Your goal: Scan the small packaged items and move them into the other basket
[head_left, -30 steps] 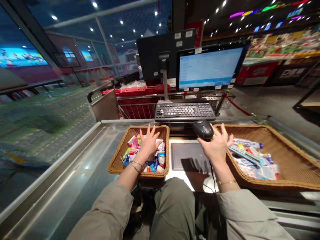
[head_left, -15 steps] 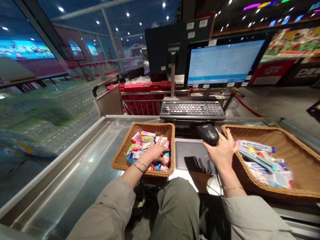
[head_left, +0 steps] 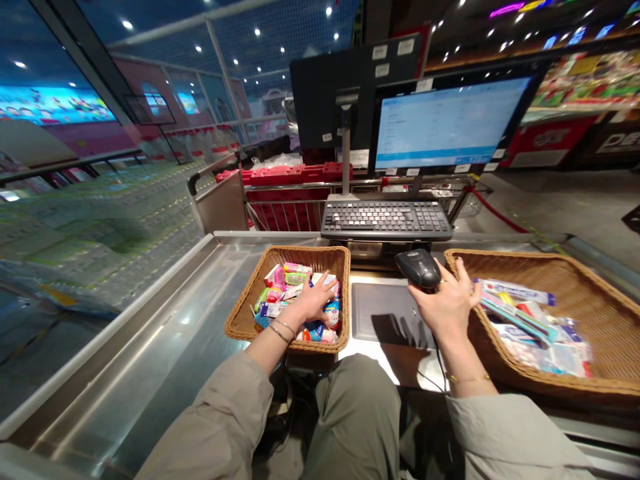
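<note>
The left hand (head_left: 310, 301) lies open on packets (head_left: 273, 295); the right hand (head_left: 447, 300) grips a scanner (head_left: 417, 269), whose cable (head_left: 440, 363) may snag if pulled taut.

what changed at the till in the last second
The left hand came down from spread above the small packets in the wicker basket and now lies on them; whether it has taken hold of one cannot be told. The right hand kept its grip on the black barcode scanner. The wrapped packs in the other wicker basket stayed as they were.
</note>
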A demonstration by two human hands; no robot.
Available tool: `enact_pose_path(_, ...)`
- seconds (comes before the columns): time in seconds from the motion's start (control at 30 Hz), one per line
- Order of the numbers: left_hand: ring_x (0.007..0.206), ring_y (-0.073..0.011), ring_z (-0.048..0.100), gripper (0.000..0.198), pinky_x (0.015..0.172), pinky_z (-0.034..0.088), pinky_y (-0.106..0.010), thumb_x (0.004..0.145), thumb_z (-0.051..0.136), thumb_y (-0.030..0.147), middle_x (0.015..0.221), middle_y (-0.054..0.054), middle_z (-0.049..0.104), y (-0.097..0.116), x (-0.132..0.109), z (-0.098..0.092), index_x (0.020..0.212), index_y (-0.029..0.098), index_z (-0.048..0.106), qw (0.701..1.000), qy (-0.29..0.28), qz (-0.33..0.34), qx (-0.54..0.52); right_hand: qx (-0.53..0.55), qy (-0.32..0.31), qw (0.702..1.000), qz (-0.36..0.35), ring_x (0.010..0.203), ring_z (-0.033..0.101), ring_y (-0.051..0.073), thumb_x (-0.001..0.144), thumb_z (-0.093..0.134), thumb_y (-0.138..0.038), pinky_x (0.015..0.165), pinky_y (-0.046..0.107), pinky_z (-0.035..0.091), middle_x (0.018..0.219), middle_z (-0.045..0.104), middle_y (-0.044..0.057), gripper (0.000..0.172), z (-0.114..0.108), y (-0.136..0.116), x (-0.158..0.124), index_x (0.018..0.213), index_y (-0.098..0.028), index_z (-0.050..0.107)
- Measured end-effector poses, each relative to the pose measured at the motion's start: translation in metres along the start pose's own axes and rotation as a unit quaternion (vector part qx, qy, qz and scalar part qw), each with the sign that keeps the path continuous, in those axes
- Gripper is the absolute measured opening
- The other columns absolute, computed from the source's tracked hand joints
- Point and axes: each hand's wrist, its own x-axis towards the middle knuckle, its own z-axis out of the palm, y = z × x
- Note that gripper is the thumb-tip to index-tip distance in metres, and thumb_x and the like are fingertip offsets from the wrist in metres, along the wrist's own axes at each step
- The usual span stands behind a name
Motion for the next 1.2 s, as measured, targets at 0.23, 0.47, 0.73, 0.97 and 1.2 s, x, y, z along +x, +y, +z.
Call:
enact_pose_path(0.23,0.157,-0.0436,0.015,0.066,0.119,-0.003,-0.076,0.070,0.084,0.057,0.165,-0.015,0.038,0.009,0.002,0.002,0.124,0.024,0.070,1.000,-0.012,0.007,0.012,0.003,-0.006,1.000,0.004,0.147,0.039,0.037,0.077,0.062,-0.049,0.119,0.070,0.011,0.130,0.071,0.013,0.041,-0.002,-0.001,0.000,0.105,-0.020,0.073)
enact_pose_path(0.47,0.157,-0.0424,0.017,0.063,0.121,-0.004,-0.074,0.063,0.091,0.051,0.163,-0.017,0.040,0.004,-0.001,-0.007,0.115,0.020,0.072,1.000,0.005,-0.001,-0.017,0.013,0.000,1.000,-0.001,0.147,0.038,0.036,0.078,0.063,-0.050,0.119,0.071,0.010,0.130,0.071,0.012,0.041,0.000,0.003,0.000,0.105,-0.021,0.073)
enact_pose_path(0.73,0.158,-0.0437,0.013,0.062,0.117,0.001,-0.081,0.067,0.088,0.053,0.165,-0.014,0.038,-0.056,-0.011,-0.017,0.120,0.026,0.070,0.987,0.079,-0.138,0.001,0.009,0.001,1.000,-0.012,0.146,0.039,0.038,0.080,0.059,-0.053,0.119,0.070,0.011,0.129,0.071,0.014,0.045,0.000,0.004,-0.001,0.106,-0.020,0.074)
enact_pose_path(0.97,0.157,-0.0443,0.015,0.050,0.112,0.004,-0.086,0.078,0.084,0.037,0.164,-0.007,0.041,-0.079,-0.018,-0.003,0.126,0.036,0.069,0.980,0.052,-0.193,0.025,0.005,-0.008,1.000,-0.010,0.145,0.040,0.038,0.079,0.060,-0.050,0.119,0.070,0.011,0.129,0.071,0.013,0.040,-0.002,0.003,-0.001,0.103,-0.021,0.073)
enact_pose_path(1.2,0.157,-0.0461,0.012,0.052,0.112,0.002,-0.086,0.076,0.083,0.048,0.167,-0.006,0.037,-0.073,-0.030,-0.011,0.126,0.039,0.070,0.976,0.026,-0.216,-0.030,0.023,-0.006,1.000,0.000,0.146,0.041,0.039,0.077,0.062,-0.050,0.118,0.071,0.015,0.129,0.071,0.014,0.043,-0.006,0.002,0.001,0.106,-0.020,0.072)
